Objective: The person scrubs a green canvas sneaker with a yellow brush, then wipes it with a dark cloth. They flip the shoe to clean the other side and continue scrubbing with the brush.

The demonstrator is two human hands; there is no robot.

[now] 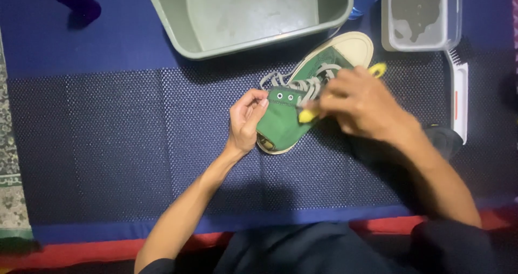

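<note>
Head view: grey basin [178, 31] and white brush [460, 98] flank the green shoe [280, 123].

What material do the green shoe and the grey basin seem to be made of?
Shoe: apparently woven canvas, matte, with metal-looking eyelets and a pale toe cap, likely rubber. Basin: probably moulded plastic, smooth, with a faint sheen.

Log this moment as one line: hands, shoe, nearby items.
left hand: holds green shoe at ankle | right hand: grips yellow brush on laces | grey basin behind | white brush to the right
</note>
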